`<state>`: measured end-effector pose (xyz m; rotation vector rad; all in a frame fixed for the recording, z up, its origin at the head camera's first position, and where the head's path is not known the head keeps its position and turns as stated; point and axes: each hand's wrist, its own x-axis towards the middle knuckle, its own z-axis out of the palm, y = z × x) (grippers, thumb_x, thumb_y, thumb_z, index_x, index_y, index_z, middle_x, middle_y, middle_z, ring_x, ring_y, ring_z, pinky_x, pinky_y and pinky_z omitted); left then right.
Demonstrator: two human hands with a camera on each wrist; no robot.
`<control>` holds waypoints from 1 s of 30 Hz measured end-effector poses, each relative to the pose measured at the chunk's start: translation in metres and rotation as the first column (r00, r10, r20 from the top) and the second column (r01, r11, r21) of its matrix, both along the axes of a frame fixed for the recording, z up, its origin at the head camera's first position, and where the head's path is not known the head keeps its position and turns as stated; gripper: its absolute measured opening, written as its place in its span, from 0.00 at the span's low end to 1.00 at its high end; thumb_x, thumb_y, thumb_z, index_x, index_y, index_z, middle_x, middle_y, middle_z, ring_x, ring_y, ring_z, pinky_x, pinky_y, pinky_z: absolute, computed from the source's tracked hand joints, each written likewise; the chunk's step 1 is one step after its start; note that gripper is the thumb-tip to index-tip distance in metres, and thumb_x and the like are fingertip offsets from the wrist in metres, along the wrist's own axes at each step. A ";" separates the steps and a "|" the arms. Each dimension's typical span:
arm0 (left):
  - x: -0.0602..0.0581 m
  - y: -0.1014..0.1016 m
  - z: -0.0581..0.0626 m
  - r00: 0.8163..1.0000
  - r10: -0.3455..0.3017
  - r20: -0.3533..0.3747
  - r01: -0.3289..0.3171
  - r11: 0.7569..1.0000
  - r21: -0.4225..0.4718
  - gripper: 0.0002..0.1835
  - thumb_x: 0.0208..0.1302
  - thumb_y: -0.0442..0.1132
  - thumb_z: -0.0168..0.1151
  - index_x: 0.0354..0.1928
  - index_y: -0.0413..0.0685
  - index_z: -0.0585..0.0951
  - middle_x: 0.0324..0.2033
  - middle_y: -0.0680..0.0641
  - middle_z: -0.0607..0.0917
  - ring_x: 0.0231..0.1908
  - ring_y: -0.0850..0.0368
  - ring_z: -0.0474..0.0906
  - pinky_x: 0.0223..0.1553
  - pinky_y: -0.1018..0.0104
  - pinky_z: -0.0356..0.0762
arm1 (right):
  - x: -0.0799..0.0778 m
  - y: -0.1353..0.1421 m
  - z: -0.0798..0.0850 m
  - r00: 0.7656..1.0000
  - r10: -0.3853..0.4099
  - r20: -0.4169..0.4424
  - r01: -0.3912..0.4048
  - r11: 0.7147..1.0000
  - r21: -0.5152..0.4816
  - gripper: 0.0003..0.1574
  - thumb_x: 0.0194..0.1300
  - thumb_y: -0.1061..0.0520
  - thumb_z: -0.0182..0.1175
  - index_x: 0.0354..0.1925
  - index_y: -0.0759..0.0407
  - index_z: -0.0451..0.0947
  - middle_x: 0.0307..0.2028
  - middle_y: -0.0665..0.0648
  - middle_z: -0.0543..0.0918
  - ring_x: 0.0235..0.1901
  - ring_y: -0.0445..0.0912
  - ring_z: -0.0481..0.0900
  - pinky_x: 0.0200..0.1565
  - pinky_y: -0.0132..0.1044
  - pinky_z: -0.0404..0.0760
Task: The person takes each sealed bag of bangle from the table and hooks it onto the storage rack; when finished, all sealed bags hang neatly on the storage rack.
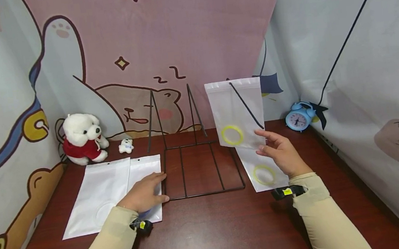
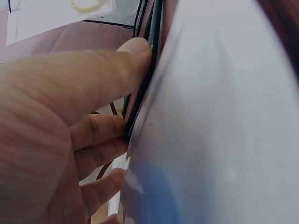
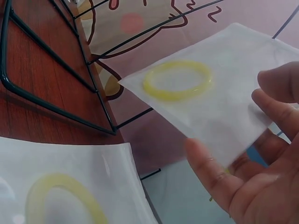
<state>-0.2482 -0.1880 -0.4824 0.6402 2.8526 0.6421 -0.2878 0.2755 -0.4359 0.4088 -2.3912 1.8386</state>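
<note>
1. Head: I see plush (image 1: 80,132) and clock (image 1: 298,120) behind; rack (image 1: 183,171) between flat bags (image 1: 106,184), hung bag (image 1: 225,105) on its right rod.
2. Left wrist: left grip (image 2: 60,126) touches the rack, digits apart.
3. Right wrist: right grip (image 3: 259,186), digits apart, at the hung bag's edge.

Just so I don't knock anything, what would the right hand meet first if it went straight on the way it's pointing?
Probably the hanging white pouch, near its lower right corner: the right hand overlaps it in the head view, though depth leaves contact unclear.
</note>
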 end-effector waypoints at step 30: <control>-0.001 0.000 -0.002 1.000 0.003 0.006 -0.003 1.000 -0.001 0.43 0.65 0.51 0.74 0.77 0.38 0.69 0.77 0.37 0.69 0.77 0.34 0.63 0.74 0.36 0.63 | -0.014 0.039 -0.025 0.867 -0.412 0.282 0.204 0.807 0.554 0.47 0.74 0.43 0.66 0.77 0.66 0.63 0.71 0.76 0.68 0.67 0.68 0.69 0.70 0.66 0.71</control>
